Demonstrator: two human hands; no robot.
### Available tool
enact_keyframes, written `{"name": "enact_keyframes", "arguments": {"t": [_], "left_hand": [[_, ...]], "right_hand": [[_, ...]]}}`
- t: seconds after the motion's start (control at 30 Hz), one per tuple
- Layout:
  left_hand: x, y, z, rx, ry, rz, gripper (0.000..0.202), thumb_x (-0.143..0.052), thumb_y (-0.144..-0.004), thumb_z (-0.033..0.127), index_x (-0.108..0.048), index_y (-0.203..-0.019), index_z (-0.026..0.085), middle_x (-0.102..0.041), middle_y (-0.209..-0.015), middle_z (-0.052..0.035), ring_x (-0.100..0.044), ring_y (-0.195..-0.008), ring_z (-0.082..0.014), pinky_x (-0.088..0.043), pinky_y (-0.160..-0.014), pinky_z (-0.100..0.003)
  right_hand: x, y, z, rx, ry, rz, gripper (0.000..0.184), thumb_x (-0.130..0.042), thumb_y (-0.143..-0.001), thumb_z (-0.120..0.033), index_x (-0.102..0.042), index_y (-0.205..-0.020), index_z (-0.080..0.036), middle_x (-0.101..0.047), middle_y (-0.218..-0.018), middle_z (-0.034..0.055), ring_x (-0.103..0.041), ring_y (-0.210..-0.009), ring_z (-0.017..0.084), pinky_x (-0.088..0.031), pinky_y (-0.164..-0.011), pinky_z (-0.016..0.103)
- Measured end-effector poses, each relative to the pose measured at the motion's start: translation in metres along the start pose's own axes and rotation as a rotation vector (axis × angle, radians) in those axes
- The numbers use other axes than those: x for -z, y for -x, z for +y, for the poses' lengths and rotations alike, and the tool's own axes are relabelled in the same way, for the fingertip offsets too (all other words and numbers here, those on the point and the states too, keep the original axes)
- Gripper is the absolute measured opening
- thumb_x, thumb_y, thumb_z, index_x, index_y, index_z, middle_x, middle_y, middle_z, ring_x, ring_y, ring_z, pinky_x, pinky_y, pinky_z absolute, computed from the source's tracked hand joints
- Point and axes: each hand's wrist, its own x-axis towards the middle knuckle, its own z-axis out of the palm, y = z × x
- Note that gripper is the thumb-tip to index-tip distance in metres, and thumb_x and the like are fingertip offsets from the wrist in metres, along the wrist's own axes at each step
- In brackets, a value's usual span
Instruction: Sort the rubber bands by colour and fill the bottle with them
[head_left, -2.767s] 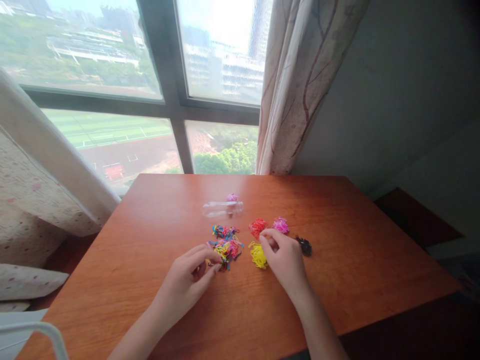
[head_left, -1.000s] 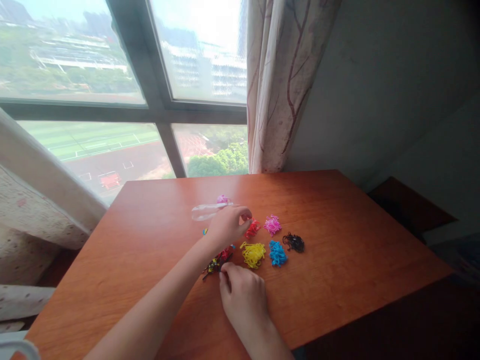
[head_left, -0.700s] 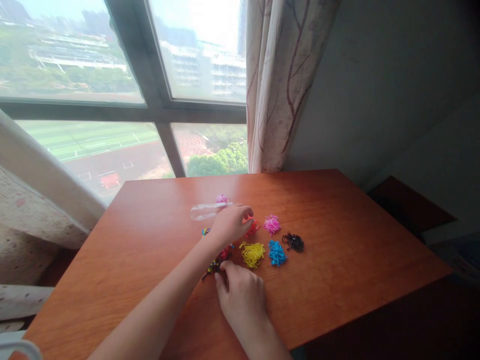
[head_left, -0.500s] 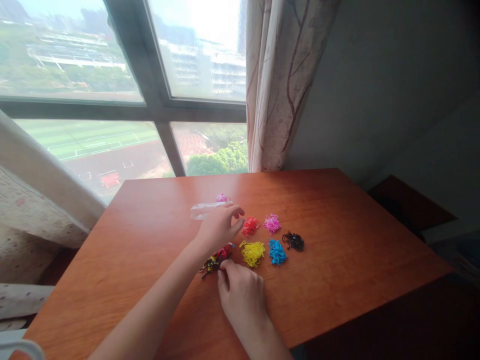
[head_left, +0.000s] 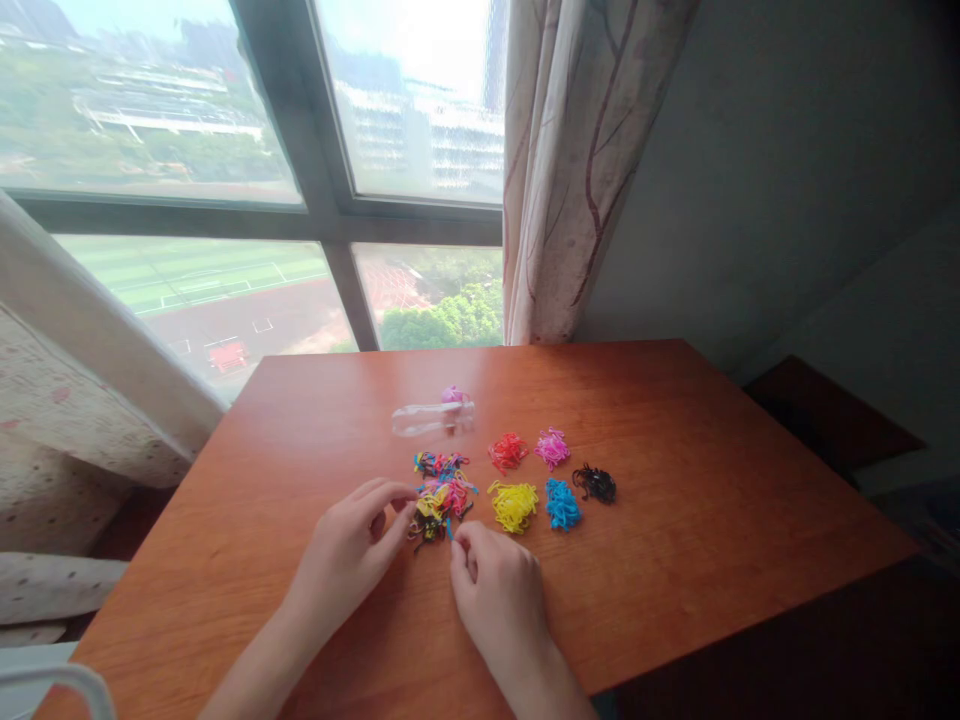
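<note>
A mixed heap of small coloured rubber bands (head_left: 441, 488) lies on the wooden table (head_left: 675, 560). To its right sit sorted heaps: red (head_left: 508, 452), pink (head_left: 552, 448), yellow (head_left: 514, 505), blue (head_left: 561, 503) and black (head_left: 595, 484). My left hand (head_left: 346, 555) rests at the mixed heap's left edge, fingers curled and tips pinching at the bands. My right hand (head_left: 496, 590) is just below the heap, thumb and forefinger pinched on a blue band.
A clear plastic bottle (head_left: 431, 418) lies on its side behind the heaps, a small pink cap (head_left: 453, 394) beside it. A patterned curtain (head_left: 577, 170) hangs at the window (head_left: 225, 150). A cushioned seat (head_left: 52, 420) stands to the left.
My left hand has drawn back from the red heap to the mixed heap's left edge. My right hand stays below the heap and now pinches a blue band.
</note>
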Motion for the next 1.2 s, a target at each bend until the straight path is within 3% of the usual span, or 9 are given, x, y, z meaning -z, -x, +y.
{"name": "enact_keyframes", "arguments": {"t": [0.17, 0.3, 0.57, 0.7, 0.97, 1.2], "left_hand": [[-0.007, 0.020, -0.010, 0.046, 0.023, 0.052, 0.020, -0.052, -0.090, 0.034, -0.069, -0.092, 0.022, -0.065, -0.073, 0.0013, -0.057, -0.058, -0.0131, -0.045, -0.058, -0.023], [-0.010, 0.022, -0.013, 0.032, -0.020, 0.019, 0.019, -0.050, -0.092, 0.033, -0.067, -0.094, 0.024, -0.068, -0.081, 0.0007, -0.060, -0.064, -0.0136, -0.046, -0.062, -0.023], [-0.011, 0.022, -0.013, 0.031, -0.061, -0.022, 0.018, -0.050, -0.093, 0.031, -0.066, -0.097, 0.026, -0.068, -0.086, 0.0012, -0.063, -0.069, -0.0144, -0.047, -0.065, -0.023], [-0.011, 0.021, -0.012, 0.021, -0.065, -0.022, 0.018, -0.049, -0.093, 0.031, -0.066, -0.097, 0.026, -0.069, -0.086, 0.0008, -0.063, -0.069, -0.0146, -0.047, -0.064, -0.023], [-0.011, 0.021, -0.013, 0.004, -0.072, -0.007, 0.018, -0.050, -0.092, 0.030, -0.067, -0.096, 0.026, -0.070, -0.087, 0.0005, -0.065, -0.072, -0.0155, -0.048, -0.065, -0.022], [-0.011, 0.022, -0.012, 0.032, -0.072, -0.036, 0.018, -0.050, -0.093, 0.031, -0.066, -0.097, 0.026, -0.069, -0.088, 0.0008, -0.064, -0.072, -0.0154, -0.047, -0.066, -0.023]], "right_hand": [[0.003, 0.004, 0.003, -0.011, -0.058, 0.033, 0.015, -0.052, -0.087, -0.015, -0.061, -0.078, -0.022, -0.062, -0.063, -0.0033, -0.057, -0.056, 0.013, -0.027, -0.057, 0.025], [0.014, 0.010, 0.015, -0.019, -0.100, 0.089, 0.019, -0.049, -0.092, -0.021, -0.061, -0.077, -0.022, -0.056, -0.057, -0.0040, -0.053, -0.051, 0.012, -0.029, -0.056, 0.023], [0.054, 0.018, 0.074, -0.090, 0.017, 0.232, 0.028, -0.047, -0.096, -0.036, -0.064, -0.081, -0.021, -0.051, -0.053, -0.0035, -0.051, -0.047, 0.013, -0.035, -0.052, 0.022], [0.065, 0.016, 0.094, -0.104, 0.094, 0.292, 0.031, -0.046, -0.096, -0.040, -0.066, -0.081, -0.021, -0.053, -0.053, -0.0025, -0.052, -0.046, 0.012, -0.036, -0.050, 0.022], [0.063, 0.016, 0.107, -0.031, 0.166, 0.205, 0.030, -0.045, -0.097, -0.036, -0.066, -0.082, -0.021, -0.053, -0.055, -0.0027, -0.053, -0.049, 0.013, -0.036, -0.053, 0.023], [0.065, 0.016, 0.107, -0.030, 0.147, 0.224, 0.028, -0.046, -0.098, -0.036, -0.066, -0.085, -0.021, -0.056, -0.057, -0.0022, -0.055, -0.050, 0.013, -0.036, -0.055, 0.024]]}}
